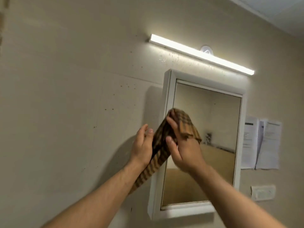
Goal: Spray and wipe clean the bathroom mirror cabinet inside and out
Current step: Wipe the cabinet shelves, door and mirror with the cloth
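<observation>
Both my arms are up in front of the mirror cabinet (199, 145). It is white and hangs on the tan wall (65, 96). Its door is shut, and the glass shows the room behind me.

I have a brown and black striped cloth (162, 145) between my hands. My right hand (184, 148) is in front of the left part of the glass. Its fingers go up into the top of the cloth, and the cloth folds over them and hangs down the back of that hand. My thumb presses on the cloth lower down. So this hand is closed around the cloth.

My left hand (142, 145) is just beside it, in front of the wall and the cabinet's left edge. Its fingers are loose and a bit curled. The cloth runs along the palm side of it, touching it, but I cannot tell if this hand grips the cloth. The long end of the cloth hangs down past my left wrist.

A bright light bar (202, 53) glows above the cabinet. Some papers (261, 142) are stuck on the wall to the right.
</observation>
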